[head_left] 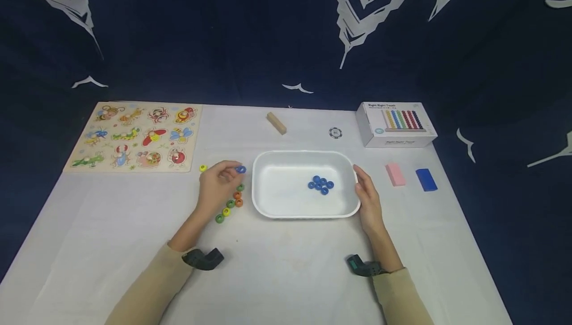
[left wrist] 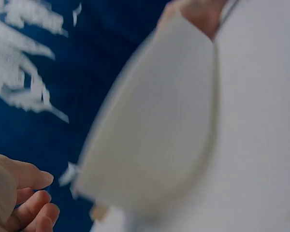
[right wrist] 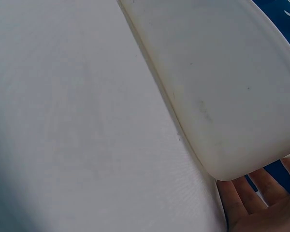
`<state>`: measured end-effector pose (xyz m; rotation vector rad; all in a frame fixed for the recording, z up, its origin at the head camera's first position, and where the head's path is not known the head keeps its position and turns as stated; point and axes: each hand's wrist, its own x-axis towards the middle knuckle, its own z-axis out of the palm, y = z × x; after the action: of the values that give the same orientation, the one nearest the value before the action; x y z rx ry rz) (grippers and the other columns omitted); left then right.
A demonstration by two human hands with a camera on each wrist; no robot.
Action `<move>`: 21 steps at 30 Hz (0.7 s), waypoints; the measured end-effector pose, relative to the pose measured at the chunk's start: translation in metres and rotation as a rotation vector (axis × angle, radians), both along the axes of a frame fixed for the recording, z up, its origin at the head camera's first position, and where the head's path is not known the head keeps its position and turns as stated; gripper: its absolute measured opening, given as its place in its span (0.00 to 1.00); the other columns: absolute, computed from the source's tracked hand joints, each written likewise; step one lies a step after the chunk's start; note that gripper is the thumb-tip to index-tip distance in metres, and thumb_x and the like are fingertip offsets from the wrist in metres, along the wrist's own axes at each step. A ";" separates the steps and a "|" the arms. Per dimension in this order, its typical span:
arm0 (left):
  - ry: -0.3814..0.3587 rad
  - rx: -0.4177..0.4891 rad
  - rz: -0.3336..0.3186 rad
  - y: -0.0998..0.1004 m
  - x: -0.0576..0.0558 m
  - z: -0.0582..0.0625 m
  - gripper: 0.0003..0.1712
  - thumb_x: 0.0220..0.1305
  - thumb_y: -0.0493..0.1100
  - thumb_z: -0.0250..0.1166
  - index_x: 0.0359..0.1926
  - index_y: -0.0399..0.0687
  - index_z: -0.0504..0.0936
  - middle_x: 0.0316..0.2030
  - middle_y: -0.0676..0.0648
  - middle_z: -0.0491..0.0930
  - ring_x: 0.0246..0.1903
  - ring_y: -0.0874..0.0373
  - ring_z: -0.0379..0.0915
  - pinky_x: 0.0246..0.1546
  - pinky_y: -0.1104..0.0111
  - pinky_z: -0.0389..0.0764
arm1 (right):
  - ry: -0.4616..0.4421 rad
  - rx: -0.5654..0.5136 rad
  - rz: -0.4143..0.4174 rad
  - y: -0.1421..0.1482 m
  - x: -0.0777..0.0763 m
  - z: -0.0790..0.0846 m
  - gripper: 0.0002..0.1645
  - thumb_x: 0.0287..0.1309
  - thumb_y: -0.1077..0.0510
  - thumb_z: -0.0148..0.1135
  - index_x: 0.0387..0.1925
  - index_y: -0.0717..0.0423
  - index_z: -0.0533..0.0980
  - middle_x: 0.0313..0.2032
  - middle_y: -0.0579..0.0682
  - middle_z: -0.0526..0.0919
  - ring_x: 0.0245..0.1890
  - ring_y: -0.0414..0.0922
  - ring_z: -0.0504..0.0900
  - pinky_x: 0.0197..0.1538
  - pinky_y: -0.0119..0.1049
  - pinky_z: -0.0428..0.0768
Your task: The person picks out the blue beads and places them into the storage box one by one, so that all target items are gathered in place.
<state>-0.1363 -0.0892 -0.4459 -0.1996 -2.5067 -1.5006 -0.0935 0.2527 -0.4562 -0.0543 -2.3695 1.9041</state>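
At the left end of a white tray (head_left: 277, 193), my left hand (head_left: 217, 186) pinches a blue bead (head_left: 241, 169) between thumb and fingertips, just outside the rim. In the left wrist view the left hand's curled fingers (left wrist: 38, 208) show, but the bead does not. My right hand (head_left: 370, 203) rests against the tray's right end, its fingers (right wrist: 268, 188) extended along the outer wall. Several blue beads (head_left: 319, 186) lie grouped in the tray's right half. Green (head_left: 219, 219), orange (head_left: 239, 203) and yellow beads (head_left: 226, 212) lie on the table by the left hand.
An insect puzzle board (head_left: 134, 136) lies at the back left. Behind the tray are a wooden block (head_left: 276, 123) and a round chip (head_left: 335, 133). A white box (head_left: 397, 125) stands back right, with a pink block (head_left: 395, 174) and blue block (head_left: 426, 179) before it.
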 end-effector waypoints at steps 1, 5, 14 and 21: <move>0.000 0.022 -0.046 0.009 -0.003 0.008 0.13 0.48 0.39 0.66 0.38 0.46 0.80 0.24 0.52 0.78 0.25 0.63 0.72 0.26 0.75 0.75 | 0.001 -0.002 -0.003 0.000 0.000 0.000 0.26 0.65 0.57 0.37 0.64 0.51 0.54 0.66 0.51 0.56 0.65 0.46 0.55 0.61 0.26 0.60; -0.030 0.017 -0.217 0.049 -0.016 0.029 0.12 0.48 0.40 0.67 0.37 0.47 0.80 0.24 0.51 0.79 0.24 0.62 0.73 0.26 0.73 0.75 | 0.003 -0.002 0.004 0.000 -0.001 -0.002 0.26 0.65 0.57 0.37 0.64 0.50 0.55 0.66 0.50 0.56 0.65 0.46 0.55 0.60 0.25 0.61; -0.286 -0.240 -0.377 0.120 -0.047 0.004 0.12 0.46 0.43 0.67 0.36 0.52 0.81 0.20 0.55 0.75 0.20 0.63 0.70 0.20 0.75 0.70 | 0.001 0.003 0.018 -0.002 -0.002 -0.003 0.26 0.65 0.56 0.38 0.64 0.49 0.54 0.66 0.49 0.55 0.66 0.46 0.54 0.62 0.30 0.59; -0.343 -0.389 -0.424 0.139 -0.052 -0.001 0.12 0.46 0.41 0.66 0.36 0.51 0.81 0.26 0.53 0.76 0.24 0.61 0.69 0.23 0.74 0.69 | 0.007 0.000 -0.001 0.001 -0.001 -0.002 0.26 0.65 0.58 0.38 0.64 0.48 0.56 0.65 0.50 0.57 0.65 0.47 0.56 0.62 0.32 0.60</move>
<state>-0.1880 0.0500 -0.4468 -0.6168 -3.1786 -1.2370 -0.0942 0.2538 -0.4583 -0.0492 -2.3647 1.8999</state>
